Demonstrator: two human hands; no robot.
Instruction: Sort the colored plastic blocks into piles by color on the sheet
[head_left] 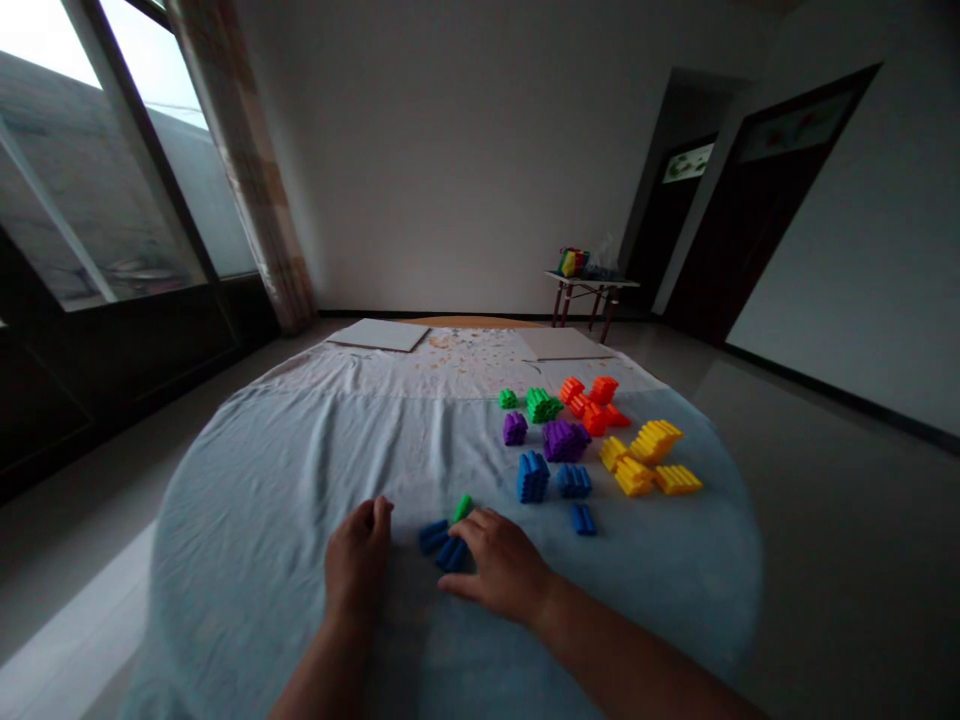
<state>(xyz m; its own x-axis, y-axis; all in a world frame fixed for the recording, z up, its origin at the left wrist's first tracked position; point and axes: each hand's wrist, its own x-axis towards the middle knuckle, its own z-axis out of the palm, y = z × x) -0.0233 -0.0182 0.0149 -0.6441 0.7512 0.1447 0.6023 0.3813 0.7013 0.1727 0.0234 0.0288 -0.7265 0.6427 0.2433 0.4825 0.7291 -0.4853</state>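
My right hand [499,565] reaches over a few loose blue ridged plastic pieces [433,537], its thumb and fingers apart. The fingertips are at the pieces, and part of them is covered by the hand. A single green piece [463,507] lies just beyond those fingertips. To the left, my left hand [360,555] rests on the cloth with its fingers curled in. Whatever may be inside that hand is hidden. Blue blocks of joined pieces [532,477] stand beyond my right hand, beside a flatter blue group [574,481] and a small blue piece [583,519].
Purple [566,440], green [543,404], orange [594,417] and yellow [634,476] clusters sit at the table's right. A light blue cloth [262,520] covers the round table. Two flat boards [380,335] lie at its far side. Behind is a small side table [592,281].
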